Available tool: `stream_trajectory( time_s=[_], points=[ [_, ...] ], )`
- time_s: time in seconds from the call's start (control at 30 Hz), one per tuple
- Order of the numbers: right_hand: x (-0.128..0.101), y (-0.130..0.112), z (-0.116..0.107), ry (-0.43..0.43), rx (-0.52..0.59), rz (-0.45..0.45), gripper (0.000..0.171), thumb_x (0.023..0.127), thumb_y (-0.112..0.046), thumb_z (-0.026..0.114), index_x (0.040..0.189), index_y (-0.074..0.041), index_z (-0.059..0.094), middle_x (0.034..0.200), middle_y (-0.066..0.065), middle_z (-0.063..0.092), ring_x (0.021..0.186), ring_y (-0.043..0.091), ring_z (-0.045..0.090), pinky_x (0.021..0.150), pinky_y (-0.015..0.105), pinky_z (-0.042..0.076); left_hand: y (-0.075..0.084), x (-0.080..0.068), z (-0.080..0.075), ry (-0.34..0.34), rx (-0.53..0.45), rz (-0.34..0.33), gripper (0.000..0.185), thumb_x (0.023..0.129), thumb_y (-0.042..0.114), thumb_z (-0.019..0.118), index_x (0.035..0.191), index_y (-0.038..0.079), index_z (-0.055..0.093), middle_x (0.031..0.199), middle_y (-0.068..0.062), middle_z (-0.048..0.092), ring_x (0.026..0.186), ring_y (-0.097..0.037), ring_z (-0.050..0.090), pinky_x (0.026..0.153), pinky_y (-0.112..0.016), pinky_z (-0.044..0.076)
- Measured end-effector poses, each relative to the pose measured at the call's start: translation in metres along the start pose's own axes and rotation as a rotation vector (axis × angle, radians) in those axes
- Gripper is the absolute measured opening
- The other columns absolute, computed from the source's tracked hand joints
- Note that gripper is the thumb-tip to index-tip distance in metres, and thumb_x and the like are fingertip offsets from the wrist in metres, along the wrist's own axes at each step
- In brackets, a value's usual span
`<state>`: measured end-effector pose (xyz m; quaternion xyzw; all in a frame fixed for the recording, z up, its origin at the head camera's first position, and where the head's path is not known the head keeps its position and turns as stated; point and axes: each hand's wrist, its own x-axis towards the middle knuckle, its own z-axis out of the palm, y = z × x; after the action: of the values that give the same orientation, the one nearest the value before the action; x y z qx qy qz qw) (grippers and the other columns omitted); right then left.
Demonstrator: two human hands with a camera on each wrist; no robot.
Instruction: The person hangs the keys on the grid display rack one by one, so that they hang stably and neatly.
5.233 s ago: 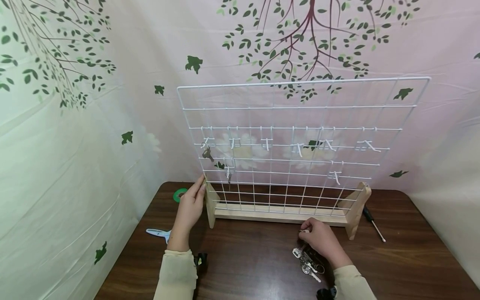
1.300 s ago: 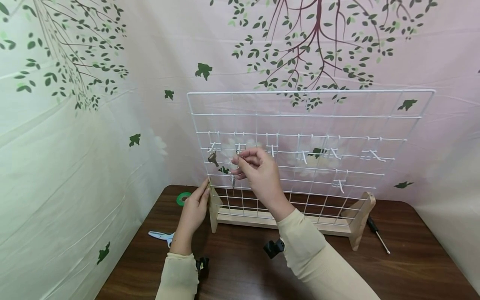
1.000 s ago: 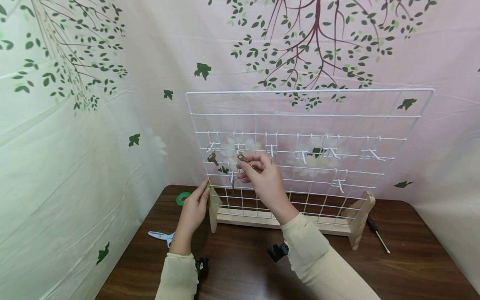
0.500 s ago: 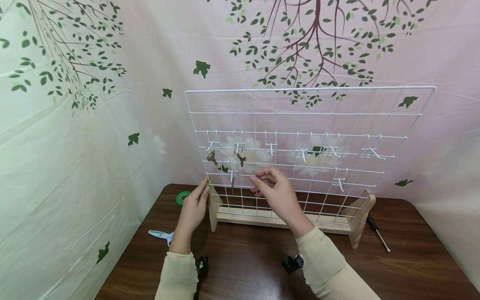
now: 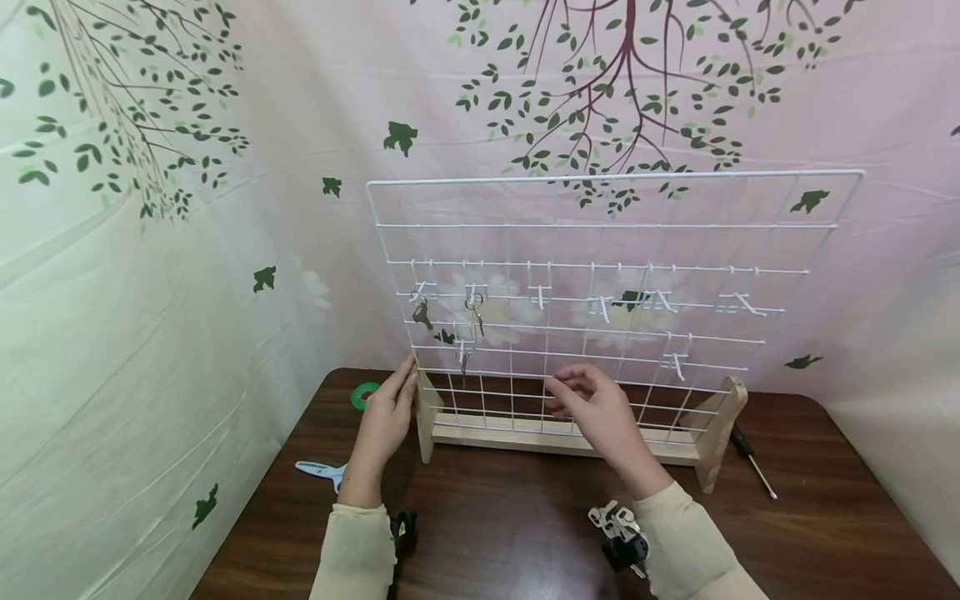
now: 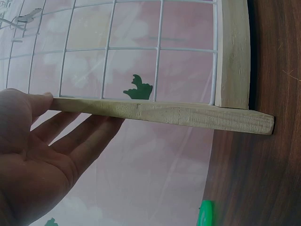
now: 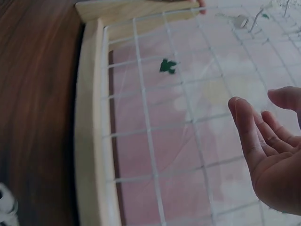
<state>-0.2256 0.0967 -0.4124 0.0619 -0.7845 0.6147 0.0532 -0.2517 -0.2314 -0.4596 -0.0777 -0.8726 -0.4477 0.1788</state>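
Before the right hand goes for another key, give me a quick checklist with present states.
1. Left hand steadies the wooden upright of the grid rack, fingers straight against it: ok.
2. Right hand holds nothing: ok.
3. Three keys hang on hooks at the left; the second key sits on its hook: ok.
4. Key bunch on the table near the right wrist: ok.
5. Free hooks to the right: ok.

So the white wire grid [image 5: 600, 275] on its wooden base [image 5: 555, 435] walls off the back of the table [image 5: 510, 533] at 12 o'clock. Hooks [image 5: 600, 308] and hung keys [image 5: 476, 307] stick out of it around 11. Bare table in front, except the key bunch [image 5: 615, 523] at 5, scissors [image 5: 318, 469] at 8, and a screwdriver [image 5: 750, 462] at 3.
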Motion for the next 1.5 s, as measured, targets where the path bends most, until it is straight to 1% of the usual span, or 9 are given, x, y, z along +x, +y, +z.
stream_trajectory(
  time_s=[0.1, 0.23, 0.4, 0.53, 0.7, 0.83, 1.03, 1.3, 1.5],
  points=[
    [-0.003, 0.012, -0.007, 0.009, -0.012, 0.012, 0.029, 0.105, -0.021, 0.072, 0.122, 0.001, 0.064, 0.114, 0.024, 0.076, 0.088, 0.022, 0.082, 0.08, 0.037, 0.069, 0.0, 0.0, 0.0, -0.002, -0.007, 0.001, 0.051, 0.116, 0.029, 0.049, 0.165, 0.017, 0.044, 0.164, -0.015, 0.051, 0.149, -0.036, 0.054, 0.116, -0.058, 0.051],
    [-0.009, 0.026, -0.016, 0.0, -0.049, 0.029, 0.029, 0.105, -0.02, 0.071, 0.123, 0.002, 0.064, 0.112, 0.022, 0.077, 0.09, 0.023, 0.081, 0.077, 0.03, 0.067, 0.002, 0.0, -0.001, -0.001, -0.009, 0.003, 0.05, 0.116, 0.029, 0.049, 0.164, 0.017, 0.045, 0.164, -0.015, 0.052, 0.149, -0.037, 0.054, 0.116, -0.058, 0.051],
    [-0.017, 0.047, -0.025, -0.071, -0.128, 0.034, 0.032, 0.105, -0.02, 0.072, 0.124, 0.004, 0.065, 0.113, 0.024, 0.077, 0.091, 0.02, 0.078, 0.079, 0.028, 0.066, 0.001, 0.001, 0.0, 0.001, -0.008, 0.009, 0.05, 0.116, 0.029, 0.049, 0.164, 0.018, 0.045, 0.164, -0.016, 0.051, 0.149, -0.037, 0.053, 0.116, -0.058, 0.052],
    [-0.02, 0.068, -0.031, -0.185, -0.215, 0.015, 0.034, 0.102, -0.021, 0.075, 0.123, 0.003, 0.067, 0.111, 0.016, 0.077, 0.091, 0.015, 0.072, 0.079, 0.026, 0.063, 0.001, 0.001, 0.0, 0.001, -0.009, 0.001, 0.05, 0.116, 0.029, 0.049, 0.164, 0.018, 0.045, 0.164, -0.016, 0.051, 0.149, -0.037, 0.053, 0.116, -0.058, 0.052],
    [-0.021, 0.094, -0.041, -0.358, -0.301, -0.034, 0.029, 0.097, -0.025, 0.079, 0.114, -0.002, 0.071, 0.101, 0.005, 0.076, 0.089, 0.005, 0.067, 0.078, 0.02, 0.055, 0.001, 0.0, 0.0, 0.005, -0.003, -0.001, 0.049, 0.116, 0.027, 0.049, 0.164, 0.018, 0.045, 0.163, -0.016, 0.051, 0.149, -0.037, 0.054, 0.115, -0.058, 0.052],
    [-0.023, 0.109, -0.049, -0.477, -0.319, -0.052, 0.018, 0.097, -0.016, 0.076, 0.108, -0.003, 0.07, 0.097, 0.005, 0.076, 0.086, 0.002, 0.067, 0.074, 0.02, 0.053, 0.0, 0.0, 0.0, 0.011, -0.003, -0.007, 0.049, 0.116, 0.027, 0.049, 0.164, 0.018, 0.046, 0.163, -0.016, 0.052, 0.149, -0.037, 0.053, 0.116, -0.058, 0.051],
    [-0.028, 0.116, -0.056, -0.588, -0.337, -0.034, 0.014, 0.093, -0.007, 0.072, 0.105, -0.001, 0.069, 0.095, 0.008, 0.076, 0.082, 0.003, 0.067, 0.069, 0.02, 0.054, -0.001, 0.001, 0.001, 0.016, -0.004, -0.003, 0.049, 0.116, 0.028, 0.049, 0.164, 0.018, 0.046, 0.164, -0.015, 0.052, 0.149, -0.037, 0.053, 0.116, -0.058, 0.051],
    [-0.032, 0.112, -0.06, -0.656, -0.413, -0.032, 0.022, 0.084, -0.013, 0.084, 0.098, -0.006, 0.069, 0.087, -0.001, 0.067, 0.077, 0.003, 0.06, 0.067, 0.021, 0.05, -0.001, 0.001, 0.0, -0.004, -0.005, -0.012, 0.05, 0.116, 0.027, 0.049, 0.164, 0.017, 0.045, 0.164, -0.015, 0.051, 0.151, -0.035, 0.051, 0.119, -0.055, 0.049],
    [-0.036, 0.113, -0.061, -0.672, -0.478, -0.02, 0.026, 0.079, -0.013, 0.088, 0.092, -0.008, 0.066, 0.085, 0.0, 0.062, 0.072, 0.003, 0.053, 0.063, 0.022, 0.045, -0.002, 0.001, -0.001, -0.014, -0.005, -0.013, 0.05, 0.116, 0.028, 0.049, 0.165, 0.018, 0.044, 0.165, -0.014, 0.051, 0.152, -0.034, 0.051, 0.119, -0.056, 0.049]
  ],
)
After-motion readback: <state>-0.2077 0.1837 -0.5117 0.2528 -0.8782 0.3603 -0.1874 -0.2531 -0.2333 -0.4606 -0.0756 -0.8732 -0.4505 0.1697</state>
